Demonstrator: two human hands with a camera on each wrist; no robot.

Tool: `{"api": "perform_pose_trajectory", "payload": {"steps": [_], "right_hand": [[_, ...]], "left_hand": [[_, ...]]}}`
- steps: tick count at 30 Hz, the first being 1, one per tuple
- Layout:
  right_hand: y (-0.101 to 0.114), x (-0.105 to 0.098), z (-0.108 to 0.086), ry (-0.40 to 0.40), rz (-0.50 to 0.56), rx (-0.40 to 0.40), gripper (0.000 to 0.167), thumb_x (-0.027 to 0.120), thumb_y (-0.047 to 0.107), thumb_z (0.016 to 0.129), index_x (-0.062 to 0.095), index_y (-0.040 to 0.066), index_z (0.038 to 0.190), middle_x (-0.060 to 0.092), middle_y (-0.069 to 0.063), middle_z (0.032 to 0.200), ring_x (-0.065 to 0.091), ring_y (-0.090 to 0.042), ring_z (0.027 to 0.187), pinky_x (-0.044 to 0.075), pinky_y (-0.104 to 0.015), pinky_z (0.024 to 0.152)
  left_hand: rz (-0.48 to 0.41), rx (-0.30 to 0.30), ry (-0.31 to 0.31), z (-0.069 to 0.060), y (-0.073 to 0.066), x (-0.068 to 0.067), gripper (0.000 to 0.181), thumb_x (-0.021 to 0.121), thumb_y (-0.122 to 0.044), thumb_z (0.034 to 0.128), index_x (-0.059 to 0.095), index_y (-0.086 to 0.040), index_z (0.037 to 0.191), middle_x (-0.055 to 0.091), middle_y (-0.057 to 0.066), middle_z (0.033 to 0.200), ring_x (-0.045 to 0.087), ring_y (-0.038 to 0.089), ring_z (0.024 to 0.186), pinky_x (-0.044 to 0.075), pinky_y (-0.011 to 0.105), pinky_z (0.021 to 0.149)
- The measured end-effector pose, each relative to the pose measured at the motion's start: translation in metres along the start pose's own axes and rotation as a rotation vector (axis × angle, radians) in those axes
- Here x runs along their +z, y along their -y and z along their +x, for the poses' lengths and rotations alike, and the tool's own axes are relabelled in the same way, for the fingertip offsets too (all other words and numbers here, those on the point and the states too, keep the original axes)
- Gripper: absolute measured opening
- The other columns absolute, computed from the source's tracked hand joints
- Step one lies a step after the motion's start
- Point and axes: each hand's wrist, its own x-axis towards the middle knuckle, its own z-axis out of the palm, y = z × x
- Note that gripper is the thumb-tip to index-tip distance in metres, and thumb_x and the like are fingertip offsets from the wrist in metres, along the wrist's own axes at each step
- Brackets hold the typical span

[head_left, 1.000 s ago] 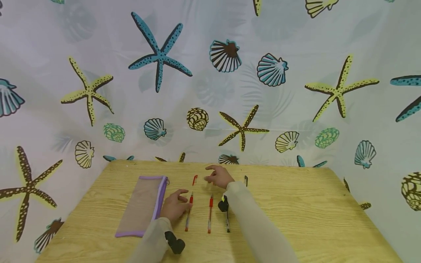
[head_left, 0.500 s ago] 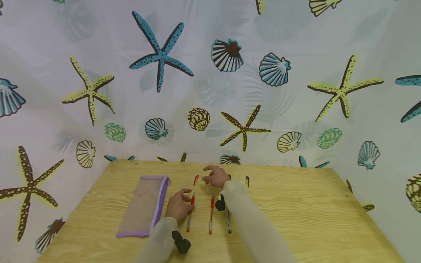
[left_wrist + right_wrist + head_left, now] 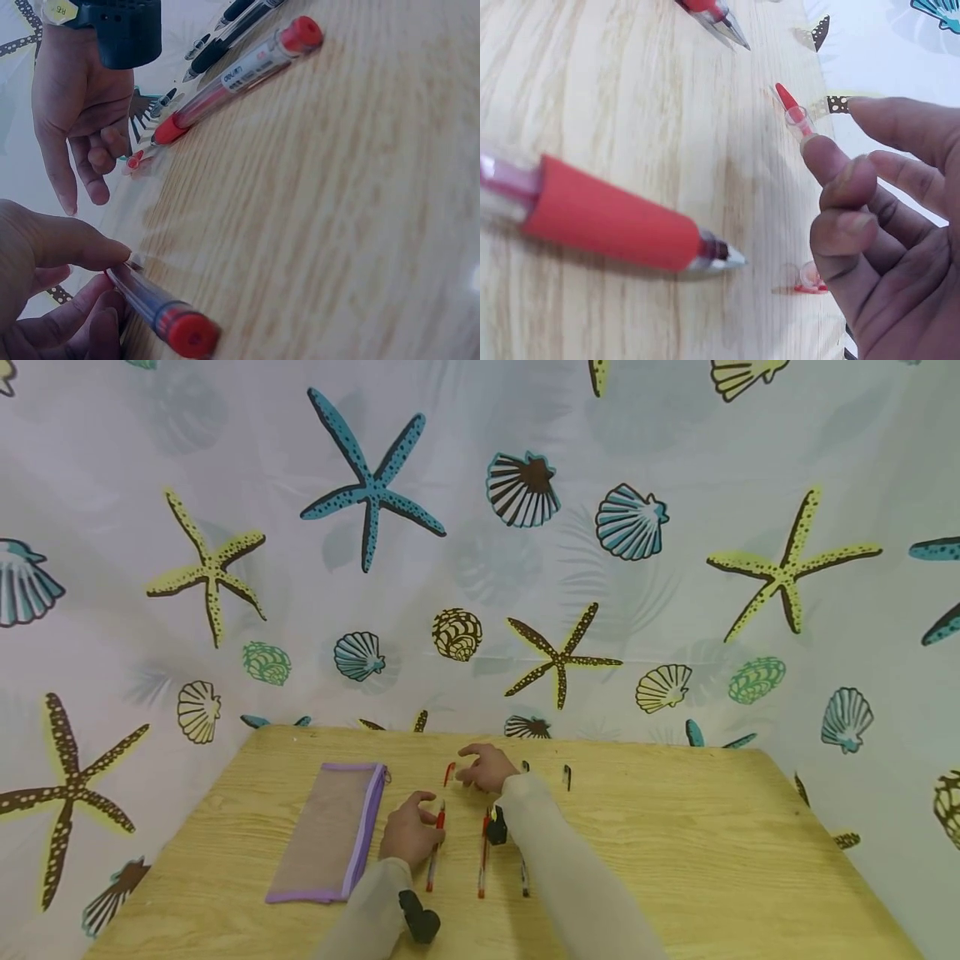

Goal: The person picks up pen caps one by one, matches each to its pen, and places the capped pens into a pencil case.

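My left hand (image 3: 411, 833) pinches a red gel pen (image 3: 154, 304) between thumb and fingers; it lies beside the purple-edged mesh pouch (image 3: 326, 835). Toward the back of the table, my right hand (image 3: 487, 768) has loosely bent fingers and holds nothing. Its fingertips come close to a red pen cap (image 3: 791, 109); whether they touch it I cannot tell. Another red-and-clear cap (image 3: 810, 277) lies under the right hand, hidden in the head view. A second red gel pen (image 3: 483, 860) lies uncapped between the hands, its tip pointing away.
Right of the second red pen lies a black pen (image 3: 524, 877), partly covered by the right forearm. Two black caps, a nearer one (image 3: 526, 767) and a farther one (image 3: 567, 777), sit right of the right hand. A shell-patterned curtain (image 3: 480, 568) borders the wooden table (image 3: 675, 843).
The right hand has moved left toward the red cap, uncovering a black cap behind its wrist. The left hand stays at its red pen. The head view has shifted slightly.
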Motion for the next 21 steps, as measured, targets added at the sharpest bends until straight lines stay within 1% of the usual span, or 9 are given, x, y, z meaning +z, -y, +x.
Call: {"api": "perform_pose_trajectory", "payload": {"steps": [8, 11, 15, 21], "right_hand": [[-0.002, 0.007, 0.008, 0.011, -0.013, 0.006, 0.048, 0.063, 0.013, 0.093, 0.049, 0.002, 0.138, 0.070, -0.009, 0.085, 0.060, -0.017, 0.063, 0.047, -0.029, 0.057], [-0.005, 0.010, 0.011, 0.012, -0.012, 0.001, 0.048, 0.064, 0.013, 0.093, 0.050, 0.002, 0.138, 0.069, -0.008, 0.084, 0.059, -0.016, 0.061, 0.049, -0.029, 0.057], [-0.007, 0.015, 0.015, 0.008, 0.018, 0.018, 0.048, 0.063, 0.012, 0.093, 0.049, 0.002, 0.138, 0.069, -0.008, 0.082, 0.058, -0.014, 0.058, 0.049, -0.028, 0.056], [-0.005, 0.022, 0.016, -0.009, 0.069, 0.053, 0.051, 0.064, 0.010, 0.092, 0.047, 0.002, 0.139, 0.068, -0.008, 0.079, 0.055, -0.013, 0.054, 0.046, -0.027, 0.053]], "left_hand": [[0.012, -0.003, -0.029, -0.001, 0.001, 0.000, 0.059, 0.075, -0.010, 0.0754, 0.053, -0.011, 0.130, 0.068, 0.002, 0.089, 0.062, 0.018, 0.071, 0.049, 0.036, 0.058], [0.007, -0.009, -0.032, -0.001, 0.001, -0.001, 0.059, 0.075, -0.010, 0.0755, 0.053, -0.010, 0.130, 0.068, 0.002, 0.089, 0.062, 0.019, 0.072, 0.050, 0.038, 0.060], [-0.004, -0.022, -0.043, -0.001, 0.002, -0.001, 0.060, 0.076, -0.010, 0.0753, 0.052, -0.009, 0.131, 0.069, 0.002, 0.090, 0.063, 0.019, 0.074, 0.051, 0.039, 0.065], [-0.044, -0.023, -0.060, 0.000, 0.003, -0.001, 0.063, 0.076, -0.007, 0.0733, 0.051, -0.005, 0.131, 0.070, 0.003, 0.087, 0.063, 0.018, 0.071, 0.051, 0.037, 0.064]]}}
